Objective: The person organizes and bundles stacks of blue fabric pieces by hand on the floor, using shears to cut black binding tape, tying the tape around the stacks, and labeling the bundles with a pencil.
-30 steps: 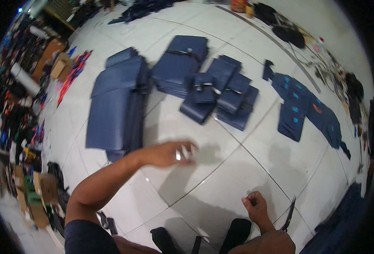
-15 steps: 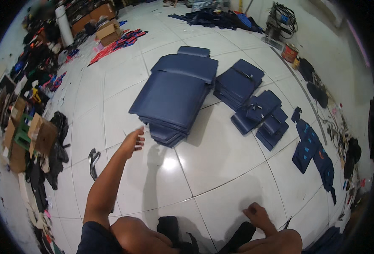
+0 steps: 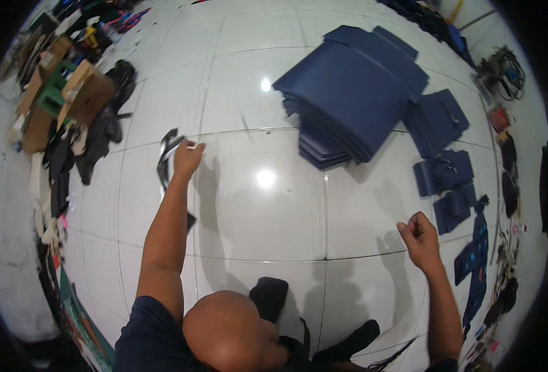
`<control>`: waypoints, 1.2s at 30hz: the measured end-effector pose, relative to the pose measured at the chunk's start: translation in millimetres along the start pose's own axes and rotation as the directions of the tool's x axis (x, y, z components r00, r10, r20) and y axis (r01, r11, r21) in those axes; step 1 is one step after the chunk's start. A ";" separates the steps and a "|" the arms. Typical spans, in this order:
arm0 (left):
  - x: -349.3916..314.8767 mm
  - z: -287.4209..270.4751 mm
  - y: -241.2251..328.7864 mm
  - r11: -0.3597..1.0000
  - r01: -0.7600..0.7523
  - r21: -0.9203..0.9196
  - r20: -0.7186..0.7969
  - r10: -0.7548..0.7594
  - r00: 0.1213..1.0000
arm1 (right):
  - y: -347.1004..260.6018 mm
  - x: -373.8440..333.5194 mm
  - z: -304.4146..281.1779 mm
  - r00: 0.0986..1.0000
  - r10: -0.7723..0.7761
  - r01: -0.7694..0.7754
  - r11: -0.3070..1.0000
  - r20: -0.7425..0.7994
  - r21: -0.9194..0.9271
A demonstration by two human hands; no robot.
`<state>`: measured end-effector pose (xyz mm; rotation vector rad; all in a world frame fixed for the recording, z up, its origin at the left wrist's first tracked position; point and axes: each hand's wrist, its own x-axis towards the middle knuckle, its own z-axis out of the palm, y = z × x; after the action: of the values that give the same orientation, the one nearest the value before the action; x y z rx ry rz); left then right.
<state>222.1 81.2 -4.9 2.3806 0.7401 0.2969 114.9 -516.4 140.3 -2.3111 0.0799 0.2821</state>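
Observation:
My left hand (image 3: 188,160) is stretched forward over the floor, its fingers loosely bent and a little apart. Right beside it, partly hidden by the hand and forearm, lies a black glossy curved strip (image 3: 163,162) whose kind I cannot make out. My right hand (image 3: 420,240) is raised at the right with its fingers curled in. Something dark shows inside that curl, too small to name. Ahead, beyond both hands, a tall stack of dark blue flat sheets (image 3: 361,87) sits on the floor. Neither hand touches it.
Right of the stack lie smaller tied dark blue bundles (image 3: 436,121) and a patterned dark cloth (image 3: 472,260). Cardboard boxes (image 3: 91,96) and black plastic bags (image 3: 103,133) crowd the left wall. A cable coil (image 3: 506,74) stands at far right. White tiles (image 3: 255,223) cover the floor.
The view has turned left and down, so the stack now appears farther right. My left hand has left the stack's near corner for the black strip. My right hand has risen from beside my knee.

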 end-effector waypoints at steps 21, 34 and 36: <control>-111.1 -119.5 56.4 0.977 0.044 -0.210 0.654 0.107 0.749 | -93.3 -1.9 199.4 0.913 -0.397 0.333 0.859 0.096 0.389; -117.7 -37.8 108.8 0.958 -0.210 -0.194 0.898 0.259 0.355 | 6.7 28.0 165.4 0.786 -0.040 -0.291 0.857 0.617 0.426; -115.4 -17.2 111.0 0.942 -0.279 -0.188 0.877 0.289 0.383 | 32.2 25.2 165.6 0.772 0.086 -0.297 0.925 0.629 0.238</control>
<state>169.6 -48.8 74.3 2.1730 -0.2167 -0.8348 105.3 -417.3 1.7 -1.7812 0.0351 1.0370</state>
